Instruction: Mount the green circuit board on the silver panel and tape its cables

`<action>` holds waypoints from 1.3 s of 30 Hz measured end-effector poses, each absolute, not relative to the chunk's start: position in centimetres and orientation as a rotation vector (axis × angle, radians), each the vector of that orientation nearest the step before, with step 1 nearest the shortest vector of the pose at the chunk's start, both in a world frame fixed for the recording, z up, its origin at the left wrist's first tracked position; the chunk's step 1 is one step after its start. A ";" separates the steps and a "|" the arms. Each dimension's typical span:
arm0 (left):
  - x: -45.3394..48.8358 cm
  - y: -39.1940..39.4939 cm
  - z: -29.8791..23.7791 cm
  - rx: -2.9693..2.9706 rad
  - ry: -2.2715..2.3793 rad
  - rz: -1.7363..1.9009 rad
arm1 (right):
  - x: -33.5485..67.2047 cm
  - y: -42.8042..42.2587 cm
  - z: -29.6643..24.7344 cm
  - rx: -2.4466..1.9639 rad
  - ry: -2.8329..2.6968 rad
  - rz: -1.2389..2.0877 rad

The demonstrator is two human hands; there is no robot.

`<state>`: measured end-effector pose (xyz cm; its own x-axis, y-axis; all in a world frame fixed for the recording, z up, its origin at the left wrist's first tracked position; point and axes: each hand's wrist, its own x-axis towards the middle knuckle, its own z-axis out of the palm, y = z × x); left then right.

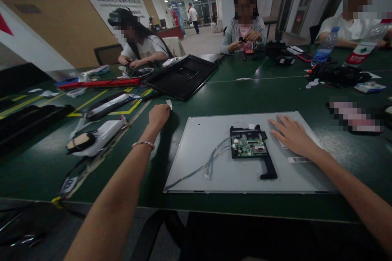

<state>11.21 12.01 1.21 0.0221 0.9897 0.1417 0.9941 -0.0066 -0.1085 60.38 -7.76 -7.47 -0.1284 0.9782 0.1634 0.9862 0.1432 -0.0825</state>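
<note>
A grey metal panel (214, 159) lies flat on the green table in front of me. A black bracket with a green circuit board (249, 147) sits on its middle, and thin cables (211, 161) trail from it to the left. My right hand (290, 134) rests flat on the panel just right of the board, fingers spread. My left hand (159, 115) is stretched out left of the panel, fingers closed, pinching a small white piece (169, 104) above the table.
A black monitor shell (183, 75) lies beyond the panel. Long black and white parts (107, 106) and yellow floor-tape lines are at the left. Bottles (325, 47) and black items stand at the far right. Three other people sit at the table's far side.
</note>
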 end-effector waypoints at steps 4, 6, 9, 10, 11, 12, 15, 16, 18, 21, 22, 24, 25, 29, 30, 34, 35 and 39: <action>12.6 11.4 1.9 -2.120 -2.075 -0.147 | 60.3 -7.9 -7.3 -1.944 -2.229 -0.018; 13.7 10.1 2.3 -2.184 -1.987 -0.212 | 60.4 -7.9 -7.4 -1.945 -2.209 0.003; 15.8 7.1 3.0 -2.349 -1.772 -0.327 | 60.5 -8.0 -7.0 -1.908 -2.158 0.054; 16.6 5.8 3.2 -2.407 -1.692 -0.382 | 60.4 -8.1 -6.7 -1.873 -2.133 0.075; 17.3 4.4 3.4 -2.439 -1.633 -0.457 | 60.2 -8.2 -6.1 -1.824 -2.107 0.098; 18.0 2.9 3.7 -2.473 -1.572 -0.530 | 59.8 -8.5 -5.3 -1.761 -2.085 0.119; 20.0 -2.0 4.5 -2.569 -1.335 -0.761 | 57.5 -9.9 -2.0 -1.530 -2.057 0.175; 20.7 -3.6 4.7 -2.577 -1.268 -0.841 | 56.3 -10.6 -0.8 -1.454 -2.052 0.194; 22.0 -6.6 4.9 -2.602 -1.147 -0.922 | 53.6 -12.2 1.4 -1.317 -2.041 0.235; 23.8 -10.2 4.4 -2.620 -1.042 -0.961 | 49.4 -14.3 3.4 -1.141 -2.067 0.308; 24.3 -11.1 4.0 -2.616 -1.040 -0.982 | 48.1 -14.8 3.5 -1.114 -2.068 0.344; 25.1 -12.6 2.9 -2.592 -1.068 -1.045 | 46.1 -15.4 3.2 -1.079 -2.047 0.421; 25.4 -13.2 2.3 -2.573 -1.082 -1.077 | 45.3 -15.5 2.9 -1.070 -2.032 0.471; 26.0 -14.5 0.1 -2.507 -1.044 -1.073 | 43.5 -15.7 1.0 -1.036 -1.905 0.656; 26.1 -14.6 -0.2 -2.498 -1.024 -1.055 | 43.2 -15.7 0.6 -1.038 -1.874 0.687; 26.4 -14.8 -1.1 -2.516 -1.066 -1.072 | 42.8 -15.6 -0.6 -1.109 -1.787 0.668; 26.4 -14.9 -1.3 -2.530 -1.108 -1.107 | 42.8 -15.5 -0.8 -1.127 -1.774 0.655; 25.8 -14.9 -1.7 -2.544 -1.299 -1.290 | 42.8 -15.1 -1.0 -1.149 -1.797 0.536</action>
<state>25.81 -14.93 -1.69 0.3176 0.6695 0.6715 0.6759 -0.6565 0.3349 42.84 -15.07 -0.97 -0.1541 0.8752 0.4586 0.4808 0.4719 -0.7390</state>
